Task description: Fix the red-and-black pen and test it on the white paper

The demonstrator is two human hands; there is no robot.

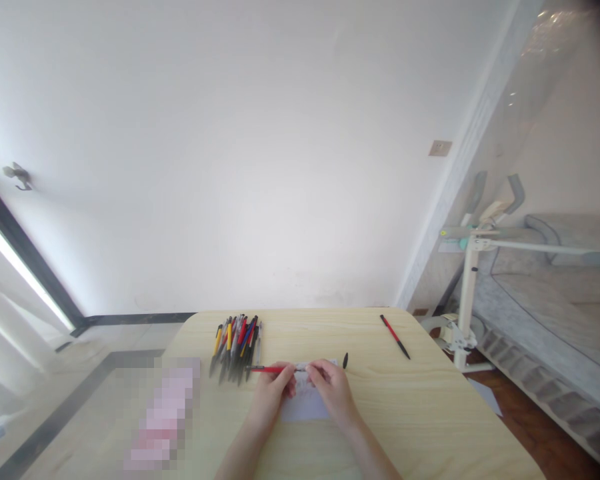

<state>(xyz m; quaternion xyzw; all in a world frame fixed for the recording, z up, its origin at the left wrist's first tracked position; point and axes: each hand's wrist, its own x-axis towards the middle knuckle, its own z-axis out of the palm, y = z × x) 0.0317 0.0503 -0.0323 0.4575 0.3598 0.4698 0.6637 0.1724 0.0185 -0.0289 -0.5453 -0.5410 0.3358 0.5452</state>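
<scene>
Level above the table, a red pen (269, 369) runs between my two hands. The fingers of my left hand (275, 390) are closed round its red barrel. My right hand (331, 383) pinches the pale, see-through end, where small parts are too blurred to make out. Beneath the hands lies a white sheet of paper (305, 408) with faint writing, partly covered by them. A loose black pen cap (345, 360) rests just beyond my right hand.
A bunch of mixed pens (235, 347) lies to the left of the hands. One red-and-black pen (395, 337) lies apart at the right. The wooden table (415, 420) has its far edge near the white wall. Exercise equipment (470, 287) stands beyond its right side.
</scene>
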